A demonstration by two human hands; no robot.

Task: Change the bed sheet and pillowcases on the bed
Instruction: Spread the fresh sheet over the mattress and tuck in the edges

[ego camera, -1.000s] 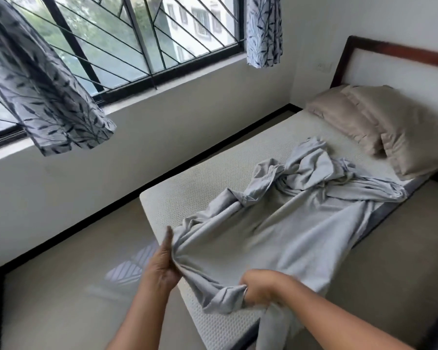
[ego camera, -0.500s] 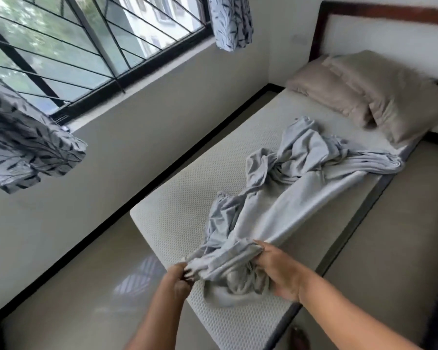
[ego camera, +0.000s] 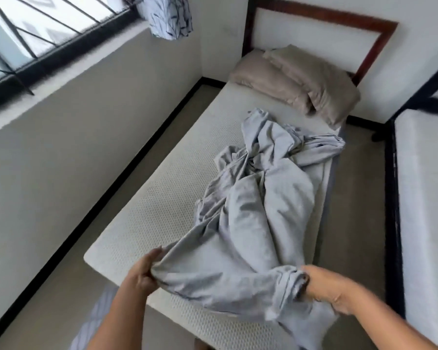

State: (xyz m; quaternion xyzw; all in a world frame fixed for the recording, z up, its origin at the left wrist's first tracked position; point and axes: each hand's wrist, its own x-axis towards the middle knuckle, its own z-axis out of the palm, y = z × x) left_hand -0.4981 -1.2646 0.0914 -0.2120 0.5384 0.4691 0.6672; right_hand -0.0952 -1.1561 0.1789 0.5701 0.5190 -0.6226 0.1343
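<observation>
Both hands have drawn apart since half a second ago, so the near edge of the grey bed sheet [ego camera: 250, 223], then bunched between them, now stretches across the foot of the bed. At the lower centre-left of the frame, the left hand [ego camera: 143, 271] has its grip closed on one end of that edge, fingers curled into the fabric. At the lower right, the right hand [ego camera: 331, 290] has its grip closed on a twisted wad of the same sheet, and some loose cloth hangs below it over the mattress corner. From the hands the sheet runs up the middle of the frame as a crumpled heap on the bare white mattress [ego camera: 162, 198], lying more toward the mattress's right side. Its far end stops just short of the two beige pillows [ego camera: 301, 79] stacked at the head. Behind them stands a headboard [ego camera: 326, 18] with a dark wood frame. A patterned curtain [ego camera: 170, 16] hangs at the top centre, beside the barred window [ego camera: 36, 34]. A second mattress [ego camera: 425, 198] shows along the right edge.
</observation>
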